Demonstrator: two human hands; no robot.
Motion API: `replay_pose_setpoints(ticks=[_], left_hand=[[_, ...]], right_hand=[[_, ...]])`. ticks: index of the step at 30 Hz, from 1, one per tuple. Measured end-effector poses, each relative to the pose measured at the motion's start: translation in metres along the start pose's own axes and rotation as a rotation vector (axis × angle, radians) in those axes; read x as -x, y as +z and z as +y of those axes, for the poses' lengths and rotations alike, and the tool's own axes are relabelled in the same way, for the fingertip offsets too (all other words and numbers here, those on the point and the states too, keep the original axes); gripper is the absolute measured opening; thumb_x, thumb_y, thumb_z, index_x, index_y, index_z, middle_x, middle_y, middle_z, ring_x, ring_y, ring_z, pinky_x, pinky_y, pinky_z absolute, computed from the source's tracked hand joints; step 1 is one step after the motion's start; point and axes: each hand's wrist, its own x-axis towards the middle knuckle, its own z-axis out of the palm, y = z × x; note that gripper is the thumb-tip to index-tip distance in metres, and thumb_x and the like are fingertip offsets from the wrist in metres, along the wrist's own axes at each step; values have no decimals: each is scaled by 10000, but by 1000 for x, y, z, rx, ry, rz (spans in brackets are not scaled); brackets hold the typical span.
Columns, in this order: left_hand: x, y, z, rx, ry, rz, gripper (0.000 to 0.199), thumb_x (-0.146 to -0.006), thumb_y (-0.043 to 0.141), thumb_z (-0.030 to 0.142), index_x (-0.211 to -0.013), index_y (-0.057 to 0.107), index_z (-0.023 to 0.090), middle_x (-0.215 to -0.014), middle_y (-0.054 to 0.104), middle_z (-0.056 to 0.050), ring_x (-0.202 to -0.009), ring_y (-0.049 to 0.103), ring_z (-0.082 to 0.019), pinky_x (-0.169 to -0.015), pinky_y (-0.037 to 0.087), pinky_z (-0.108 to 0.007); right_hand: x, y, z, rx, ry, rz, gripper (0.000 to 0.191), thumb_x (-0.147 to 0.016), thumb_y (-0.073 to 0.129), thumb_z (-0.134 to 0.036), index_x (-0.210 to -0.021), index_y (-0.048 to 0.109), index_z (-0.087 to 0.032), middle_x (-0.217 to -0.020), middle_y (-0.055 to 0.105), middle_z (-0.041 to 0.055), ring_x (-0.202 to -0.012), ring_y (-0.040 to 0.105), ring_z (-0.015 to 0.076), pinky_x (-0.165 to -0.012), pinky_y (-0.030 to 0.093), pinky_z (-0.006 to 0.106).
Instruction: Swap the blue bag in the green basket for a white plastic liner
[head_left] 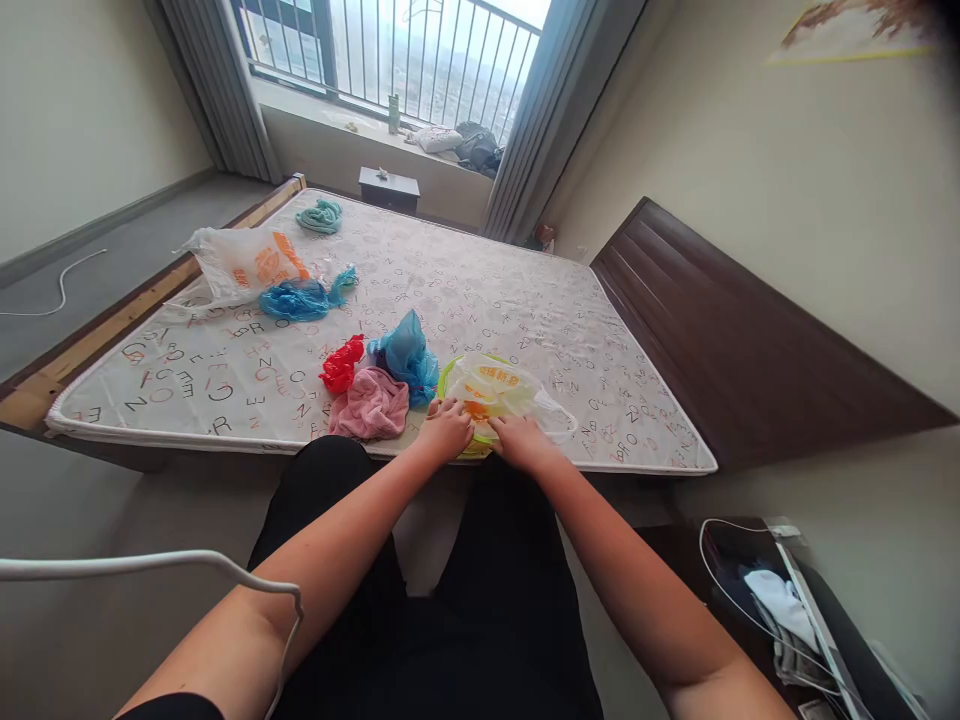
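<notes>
A thin white plastic bag [501, 382] with orange print lies on the mattress edge right in front of my knees, with a yellow-green edge showing around it. My left hand [448, 432] closes on its near left side, fingers bent over the plastic. On the near right side, my right hand [523, 442] grips the bag too, its fingertips partly hidden in the folds. To the left of my left hand are a knotted blue plastic bag [407, 358], a crumpled red plastic bag [343, 365] and a bunched pink cloth [370, 404].
Farther left on the patterned mattress [487, 290] lie another white bag [247, 265], a blue bag [296, 300] and a teal cloth [321, 216]. A dark headboard [750, 330] stands at right. A white cable [150, 568] crosses in front of my left arm.
</notes>
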Motion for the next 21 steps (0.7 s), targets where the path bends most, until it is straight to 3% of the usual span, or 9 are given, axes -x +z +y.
replay_pose_setpoints(ticks=[2, 6, 9, 13, 17, 21], left_hand=[[-2, -2, -5, -15, -40, -7, 278, -986, 513, 314, -961, 740, 154, -1118, 691, -164, -1228, 541, -334, -1084, 359, -538], [-4, -12, -23, -21, -85, 32, 294, -954, 603, 396, -997, 748, 144, -1124, 684, -172, -1238, 513, -359, -1121, 302, -568], [-3, -22, -35, 2, -130, 41, 369, -972, 573, 463, -935, 771, 153, -1097, 688, -183, -1208, 517, -374, -1130, 265, -600], [-1, -26, -43, 18, -297, 3, 449, -999, 488, 436, -876, 796, 134, -1067, 695, -229, -1165, 537, -411, -1107, 240, -673], [5, -18, -49, 75, -458, -26, 413, -952, 537, 477, -999, 798, 161, -1196, 692, -238, -1277, 503, -465, -1121, 151, -759], [10, -7, -65, 195, -587, -197, 478, -947, 498, 572, -1062, 800, 220, -1182, 730, -217, -1200, 612, -441, -1129, 188, -746]], right_hand=[[-2, 2, 14, 39, -52, -74, 400, -874, 744, -284, -1259, 676, -195, -1151, 707, 148, -1057, 658, 311, -948, 489, 442], [9, 10, 30, 20, -181, -24, 205, -961, 635, -265, -1145, 717, -232, -1046, 717, 84, -991, 668, 239, -829, 477, 321], [23, 22, 32, 13, -178, 70, 259, -1028, 492, -258, -1158, 715, -237, -1006, 713, 75, -909, 667, 220, -759, 455, 306], [39, 43, 24, -63, -190, 158, 299, -1026, 456, -225, -1130, 733, -260, -948, 711, 67, -867, 660, 217, -751, 456, 306], [44, 56, 9, -103, -214, 177, 318, -1003, 474, -179, -1130, 747, -282, -912, 713, 60, -898, 649, 227, -822, 474, 334], [42, 54, 1, -71, -193, 143, 244, -995, 538, -239, -1101, 754, -282, -907, 715, 61, -916, 617, 238, -868, 462, 365]])
